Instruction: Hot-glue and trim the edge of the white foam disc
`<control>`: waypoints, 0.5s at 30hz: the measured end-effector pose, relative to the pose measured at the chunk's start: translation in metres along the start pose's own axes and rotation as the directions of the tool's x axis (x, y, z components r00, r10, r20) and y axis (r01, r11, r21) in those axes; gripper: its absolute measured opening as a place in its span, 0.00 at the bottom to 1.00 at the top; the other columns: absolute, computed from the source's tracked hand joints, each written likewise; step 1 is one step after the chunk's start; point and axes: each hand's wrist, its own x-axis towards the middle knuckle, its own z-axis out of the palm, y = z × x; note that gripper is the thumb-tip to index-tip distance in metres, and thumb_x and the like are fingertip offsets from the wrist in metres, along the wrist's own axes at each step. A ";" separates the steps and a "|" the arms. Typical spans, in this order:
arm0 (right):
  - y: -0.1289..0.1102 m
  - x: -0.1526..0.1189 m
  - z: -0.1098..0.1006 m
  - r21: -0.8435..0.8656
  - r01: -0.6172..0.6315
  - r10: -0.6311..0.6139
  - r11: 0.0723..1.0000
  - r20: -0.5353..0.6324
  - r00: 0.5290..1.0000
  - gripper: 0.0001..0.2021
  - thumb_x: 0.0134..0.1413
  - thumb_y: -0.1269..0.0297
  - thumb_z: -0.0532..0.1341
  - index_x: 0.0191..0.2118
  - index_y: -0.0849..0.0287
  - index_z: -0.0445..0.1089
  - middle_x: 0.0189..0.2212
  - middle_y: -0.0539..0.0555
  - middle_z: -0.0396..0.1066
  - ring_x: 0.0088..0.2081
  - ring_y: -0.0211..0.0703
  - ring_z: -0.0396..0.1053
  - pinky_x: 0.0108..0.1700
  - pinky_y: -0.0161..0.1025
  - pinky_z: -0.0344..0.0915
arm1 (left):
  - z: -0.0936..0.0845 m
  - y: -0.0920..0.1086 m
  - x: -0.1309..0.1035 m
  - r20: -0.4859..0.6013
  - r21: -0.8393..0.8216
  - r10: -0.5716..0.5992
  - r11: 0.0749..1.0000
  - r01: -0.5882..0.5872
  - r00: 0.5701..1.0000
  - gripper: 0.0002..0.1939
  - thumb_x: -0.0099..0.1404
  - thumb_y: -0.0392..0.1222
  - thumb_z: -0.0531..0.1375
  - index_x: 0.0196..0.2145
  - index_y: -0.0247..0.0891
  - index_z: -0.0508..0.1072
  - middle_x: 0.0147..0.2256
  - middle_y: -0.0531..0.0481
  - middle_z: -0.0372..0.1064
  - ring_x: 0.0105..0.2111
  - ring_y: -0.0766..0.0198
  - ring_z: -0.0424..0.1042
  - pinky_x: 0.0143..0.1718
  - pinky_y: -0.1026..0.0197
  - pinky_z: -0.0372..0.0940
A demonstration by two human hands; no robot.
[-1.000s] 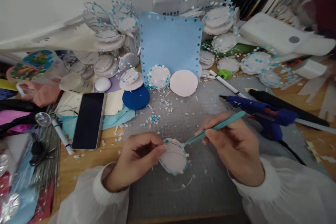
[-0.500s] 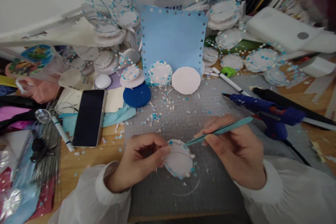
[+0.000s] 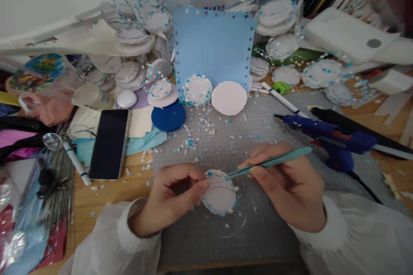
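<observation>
A small white round disc (image 3: 220, 197) is edged with tiny blue and white star- or flower-shaped pieces. A thin curved wire (image 3: 222, 187) crosses its face from the fingertips of my left hand (image 3: 179, 191). That hand's thumb and forefinger are pinched together on the wire at the disc's upper left; whether they also grip the rim is hidden. In my right hand (image 3: 287, 184) are closed-in fingers round teal tweezers (image 3: 277, 157). The tweezers' tips touch the upper right rim of the disc.
Loose star pieces (image 3: 190, 142) lie scattered on the grey cutting mat (image 3: 264, 124). A blue glue gun (image 3: 329, 133) rests at the right, a phone (image 3: 109, 144) at the left. Behind stand a blue card (image 3: 213, 47), a plain white disc (image 3: 229, 98) and several decorated discs.
The loose curved end of the wire below the disc has shifted slightly and looks fainter. Both hands keep nearly the same place, with the tweezers still at the rim.
</observation>
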 end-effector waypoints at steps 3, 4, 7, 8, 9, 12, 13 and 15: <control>0.001 0.000 0.000 -0.004 0.012 -0.012 1.000 -0.005 1.000 0.08 0.54 0.75 0.59 0.38 0.56 0.69 0.30 0.52 0.70 0.33 0.39 0.71 0.31 0.36 0.71 | 0.000 -0.001 0.000 -0.005 0.027 0.012 1.000 -0.012 1.000 0.08 0.63 0.38 0.61 0.26 0.34 0.71 0.18 0.55 0.65 0.15 0.74 0.60 0.14 0.72 0.55; 0.001 0.000 0.000 -0.005 0.010 -0.010 1.000 -0.006 1.000 0.08 0.54 0.75 0.60 0.38 0.56 0.69 0.30 0.52 0.70 0.33 0.39 0.71 0.32 0.36 0.72 | 0.000 -0.001 -0.001 -0.006 0.035 0.011 0.999 -0.011 1.000 0.08 0.63 0.38 0.61 0.26 0.34 0.71 0.18 0.54 0.65 0.15 0.74 0.60 0.14 0.71 0.55; 0.001 0.001 0.001 -0.011 -0.025 0.025 1.000 -0.017 1.000 0.07 0.54 0.74 0.60 0.37 0.55 0.69 0.30 0.52 0.69 0.32 0.38 0.71 0.31 0.35 0.72 | 0.000 -0.003 -0.001 -0.013 0.070 0.015 0.997 -0.014 1.000 0.08 0.62 0.38 0.61 0.26 0.34 0.71 0.18 0.54 0.65 0.16 0.73 0.61 0.15 0.71 0.56; 0.001 0.002 0.001 -0.011 -0.039 0.039 0.999 -0.022 0.999 0.07 0.54 0.73 0.60 0.37 0.55 0.69 0.30 0.51 0.69 0.32 0.38 0.71 0.31 0.34 0.72 | 0.000 -0.003 -0.001 -0.016 0.078 0.018 0.997 -0.017 1.000 0.08 0.62 0.38 0.61 0.26 0.34 0.71 0.19 0.54 0.65 0.16 0.73 0.61 0.15 0.71 0.56; 0.001 0.002 0.001 -0.009 -0.048 0.048 0.999 -0.028 0.998 0.07 0.54 0.73 0.61 0.37 0.55 0.69 0.29 0.51 0.69 0.31 0.38 0.70 0.31 0.34 0.71 | 0.000 -0.003 -0.001 -0.018 0.083 0.022 0.996 -0.021 1.000 0.08 0.62 0.38 0.61 0.26 0.34 0.71 0.19 0.54 0.65 0.16 0.73 0.61 0.15 0.71 0.56; 0.001 0.002 0.001 0.006 -0.051 0.051 0.999 -0.037 0.998 0.08 0.54 0.74 0.60 0.37 0.54 0.70 0.30 0.51 0.69 0.32 0.38 0.71 0.30 0.34 0.72 | 0.000 -0.003 -0.001 -0.012 0.069 0.014 0.998 -0.013 1.000 0.09 0.62 0.39 0.61 0.25 0.34 0.71 0.18 0.54 0.64 0.16 0.73 0.60 0.15 0.71 0.56; 0.001 0.002 0.001 0.011 -0.052 0.053 0.999 -0.038 0.998 0.08 0.54 0.74 0.60 0.37 0.54 0.70 0.30 0.51 0.69 0.32 0.38 0.71 0.30 0.34 0.71 | 0.000 -0.002 -0.001 -0.013 0.063 0.010 0.998 -0.009 1.000 0.09 0.62 0.39 0.61 0.25 0.34 0.71 0.17 0.54 0.64 0.15 0.73 0.60 0.14 0.71 0.56; 0.002 0.002 0.001 0.018 -0.061 0.062 0.998 -0.044 0.997 0.07 0.54 0.74 0.61 0.37 0.54 0.70 0.30 0.51 0.69 0.31 0.38 0.71 0.30 0.33 0.71 | 0.000 -0.002 0.000 -0.018 0.058 0.010 0.998 -0.009 1.000 0.09 0.62 0.39 0.61 0.25 0.34 0.70 0.17 0.54 0.64 0.15 0.73 0.60 0.14 0.71 0.55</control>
